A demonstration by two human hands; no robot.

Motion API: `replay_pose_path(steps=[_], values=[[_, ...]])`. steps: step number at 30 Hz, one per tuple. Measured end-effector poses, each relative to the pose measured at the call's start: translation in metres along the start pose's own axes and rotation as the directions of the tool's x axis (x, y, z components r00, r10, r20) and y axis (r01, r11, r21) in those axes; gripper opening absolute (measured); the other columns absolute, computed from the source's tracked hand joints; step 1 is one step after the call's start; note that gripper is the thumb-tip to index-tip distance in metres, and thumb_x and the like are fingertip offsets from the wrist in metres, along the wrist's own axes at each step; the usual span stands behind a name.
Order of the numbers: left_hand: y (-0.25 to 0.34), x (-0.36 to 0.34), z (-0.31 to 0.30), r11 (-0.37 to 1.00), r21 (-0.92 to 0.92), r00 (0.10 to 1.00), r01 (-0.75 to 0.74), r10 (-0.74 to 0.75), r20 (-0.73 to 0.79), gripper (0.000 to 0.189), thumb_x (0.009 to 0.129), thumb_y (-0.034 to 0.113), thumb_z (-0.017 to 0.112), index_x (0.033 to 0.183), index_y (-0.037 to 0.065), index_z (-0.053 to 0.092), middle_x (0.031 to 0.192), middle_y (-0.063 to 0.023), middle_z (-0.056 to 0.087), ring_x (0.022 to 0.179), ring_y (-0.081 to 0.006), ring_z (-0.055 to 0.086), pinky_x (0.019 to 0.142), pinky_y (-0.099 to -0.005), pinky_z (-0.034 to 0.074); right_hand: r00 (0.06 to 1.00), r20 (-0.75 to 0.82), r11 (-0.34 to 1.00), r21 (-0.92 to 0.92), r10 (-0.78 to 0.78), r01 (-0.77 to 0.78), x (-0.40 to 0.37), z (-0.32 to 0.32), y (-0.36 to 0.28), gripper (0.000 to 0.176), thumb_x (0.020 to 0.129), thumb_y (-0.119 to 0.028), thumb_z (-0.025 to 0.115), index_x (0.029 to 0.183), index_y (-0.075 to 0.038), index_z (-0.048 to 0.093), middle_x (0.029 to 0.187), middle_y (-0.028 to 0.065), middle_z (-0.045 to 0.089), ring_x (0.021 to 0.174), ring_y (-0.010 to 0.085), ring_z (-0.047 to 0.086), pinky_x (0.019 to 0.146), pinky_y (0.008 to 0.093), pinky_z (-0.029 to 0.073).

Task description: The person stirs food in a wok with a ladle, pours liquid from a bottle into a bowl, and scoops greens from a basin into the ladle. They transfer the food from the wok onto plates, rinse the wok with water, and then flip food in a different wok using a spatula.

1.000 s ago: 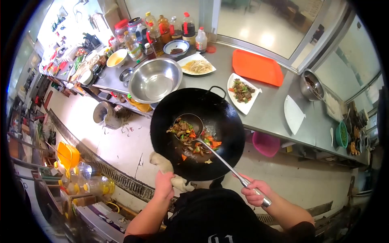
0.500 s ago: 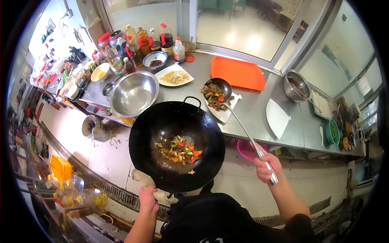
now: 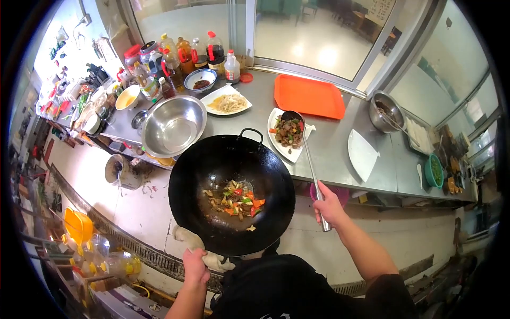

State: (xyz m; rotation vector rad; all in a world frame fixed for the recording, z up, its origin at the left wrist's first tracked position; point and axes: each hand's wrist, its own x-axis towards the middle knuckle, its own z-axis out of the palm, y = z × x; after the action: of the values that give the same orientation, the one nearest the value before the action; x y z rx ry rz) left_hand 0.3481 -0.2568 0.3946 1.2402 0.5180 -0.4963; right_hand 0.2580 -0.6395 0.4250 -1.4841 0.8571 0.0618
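Observation:
My left hand (image 3: 196, 265) is closed around a beige cloth (image 3: 190, 237) at the near rim of a large black wok (image 3: 186, 183). Stir-fried meat with red, orange and green vegetable pieces (image 3: 237, 200) lies in the bottom of the wok. My right hand (image 3: 330, 204) grips the metal handle of a ladle (image 3: 311, 161). The ladle's bowl rests over a white plate (image 3: 275, 120) on the counter, against a heap of the same stir-fry (image 3: 289, 133). The plate is partly hidden under the food and ladle.
An orange tray (image 3: 309, 97) lies behind the plate, with another white plate (image 3: 363, 155) to its right. A steel basin (image 3: 175, 125), a plate of pale shredded food (image 3: 228, 101) and several sauce bottles stand on the left. A steel pot (image 3: 386, 112) stands far right.
The ladle has tipped its food onto the white plate, and my right hand has moved left and slightly down. The wok and my left hand stay almost in place.

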Motion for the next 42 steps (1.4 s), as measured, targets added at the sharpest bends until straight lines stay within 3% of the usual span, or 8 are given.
replay_pose_path(steps=[16, 19, 21, 27, 31, 35, 38, 42], values=[[0.011, 0.003, 0.000, 1.000, 0.006, 1.000, 0.002, -0.002, 0.025, 0.039, 0.067, -0.006, 0.043, 0.106, -0.003, 0.049, 0.094, -0.0101, 0.054, 0.086, -0.0238, 0.056, 0.077, -0.0326, 0.047, 0.996, -0.074, 0.876, -0.483, -0.046, 0.004, 0.035, -0.006, -0.044, 0.072, 0.074, -0.003, 0.048, 0.141, -0.010, 0.024, 0.079, 0.0204, 0.059, 0.045, 0.0208, 0.056, 0.044, 0.0334, 0.047], [0.011, 0.004, -0.001, 1.000, 0.004, 1.000, 0.001, -0.001, 0.030, 0.040, 0.066, -0.006, 0.044, 0.106, -0.004, 0.049, 0.096, -0.0107, 0.055, 0.087, -0.0246, 0.056, 0.078, -0.0333, 0.047, 0.997, -0.064, 0.772, -0.635, -0.046, -0.005, 0.042, -0.016, -0.045, 0.073, 0.074, -0.006, 0.051, 0.141, -0.012, 0.024, 0.084, 0.0241, 0.061, 0.060, 0.0291, 0.062, 0.056, 0.0389, 0.051], [0.009, 0.006, -0.003, 1.000, 0.006, 1.000, -0.002, 0.002, 0.011, 0.039, 0.066, -0.006, 0.044, 0.105, -0.004, 0.049, 0.096, -0.0116, 0.055, 0.088, -0.0249, 0.056, 0.078, -0.0344, 0.047, 0.972, -0.012, 0.502, -0.858, -0.235, 0.110, 0.049, -0.023, -0.038, 0.072, 0.074, -0.010, 0.052, 0.141, -0.013, 0.024, 0.091, 0.0263, 0.060, 0.080, 0.0380, 0.061, 0.073, 0.0433, 0.049], [0.017, 0.006, 0.003, 0.996, -0.089, 1.000, -0.028, 0.026, -0.018, 0.036, 0.066, -0.006, 0.045, 0.102, -0.004, 0.049, 0.089, -0.0095, 0.054, 0.081, -0.0235, 0.056, 0.073, -0.0332, 0.048, 0.972, -0.038, 0.453, -0.888, -0.233, 0.073, 0.062, -0.037, -0.040, 0.072, 0.074, -0.011, 0.053, 0.140, -0.016, 0.026, 0.097, 0.0271, 0.059, 0.091, 0.0425, 0.056, 0.082, 0.0448, 0.044], [0.012, 0.013, -0.004, 0.997, -0.075, 1.000, -0.028, 0.028, 0.002, 0.036, 0.066, -0.006, 0.046, 0.101, -0.003, 0.050, 0.087, -0.0084, 0.053, 0.077, -0.0220, 0.056, 0.070, -0.0318, 0.048, 0.985, -0.039, 0.517, -0.854, -0.166, 0.053, 0.040, -0.042, -0.059, 0.072, 0.073, -0.007, 0.052, 0.140, -0.017, 0.028, 0.090, 0.0249, 0.061, 0.078, 0.0370, 0.061, 0.072, 0.0420, 0.049], [0.016, 0.009, 0.009, 0.997, -0.061, 0.999, -0.045, 0.045, 0.005, 0.034, 0.067, -0.005, 0.046, 0.101, -0.001, 0.050, 0.088, -0.0086, 0.053, 0.077, -0.0211, 0.055, 0.068, -0.0319, 0.047, 0.998, 0.027, 0.898, -0.437, -0.051, 0.057, -0.038, -0.026, -0.081, 0.076, 0.069, 0.002, 0.046, 0.141, -0.018, 0.029, 0.067, 0.0096, 0.056, 0.045, 0.0142, 0.053, 0.043, 0.0287, 0.045], [0.014, 0.011, 0.007, 0.997, -0.038, 0.996, -0.073, 0.075, 0.041, 0.036, 0.067, -0.005, 0.047, 0.103, -0.001, 0.050, 0.088, -0.0082, 0.053, 0.078, -0.0207, 0.054, 0.068, -0.0313, 0.047, 0.973, 0.158, 0.927, -0.360, 0.167, -0.100, -0.079, -0.010, -0.067, 0.073, 0.072, -0.001, 0.049, 0.140, -0.019, 0.031, 0.075, 0.0109, 0.057, 0.046, 0.0155, 0.053, 0.046, 0.0294, 0.046], [0.012, 0.014, 0.003, 0.996, -0.045, 0.994, -0.077, 0.080, 0.072, 0.037, 0.067, -0.005, 0.046, 0.104, -0.001, 0.050, 0.088, -0.0081, 0.053, 0.080, -0.0197, 0.053, 0.070, -0.0305, 0.046, 0.968, 0.179, 0.804, -0.594, 0.174, -0.034, -0.081, 0.051, -0.024, 0.073, 0.074, -0.004, 0.050, 0.141, -0.021, 0.027, 0.076, 0.0154, 0.058, 0.052, 0.0219, 0.058, 0.050, 0.0354, 0.048]])
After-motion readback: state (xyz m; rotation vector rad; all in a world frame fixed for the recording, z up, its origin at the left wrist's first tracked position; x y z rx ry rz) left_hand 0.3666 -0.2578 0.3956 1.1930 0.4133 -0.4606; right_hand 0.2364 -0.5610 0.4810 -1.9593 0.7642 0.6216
